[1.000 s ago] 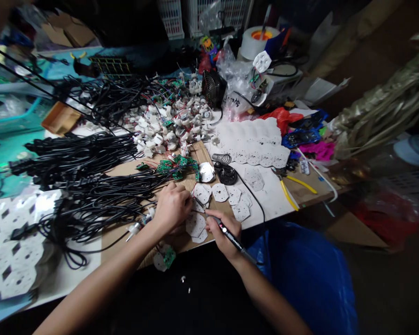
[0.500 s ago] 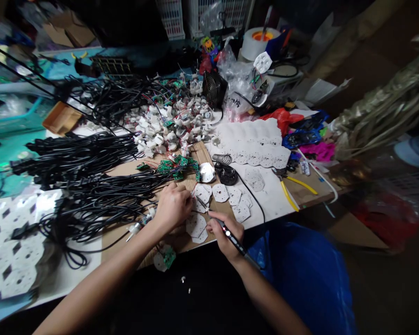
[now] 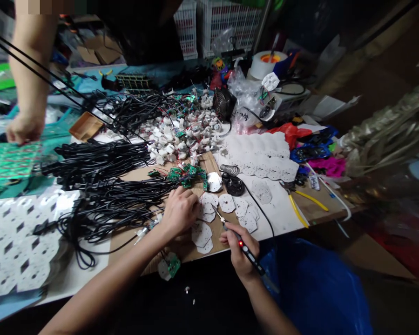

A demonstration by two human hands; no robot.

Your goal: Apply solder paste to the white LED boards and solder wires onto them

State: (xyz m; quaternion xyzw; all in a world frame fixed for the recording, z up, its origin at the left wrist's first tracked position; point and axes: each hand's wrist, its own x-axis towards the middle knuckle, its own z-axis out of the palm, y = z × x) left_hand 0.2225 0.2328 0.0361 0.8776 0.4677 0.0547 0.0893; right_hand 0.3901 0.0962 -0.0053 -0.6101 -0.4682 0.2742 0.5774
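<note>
Currently the right hand is closed in a pen grip around a slim black soldering iron, which shows a small red lit indicator on its body. Its long axis runs from the lower right of the frame up and to the left, with the tip aimed at the white hexagonal board lying just above and to the left of that hand. The left hand is curled, knuckles up, pressing on the left edge of the same board; whether it pinches a wire underneath cannot be told. Of the two, the left hand is nearer the board and touches it. This board is flat and pale and overlaps similar boards on a brown cardboard sheet at centre frame. Black cables spread to the left. At the upper left of the frame, another person's hand rests on a green panel.
</note>
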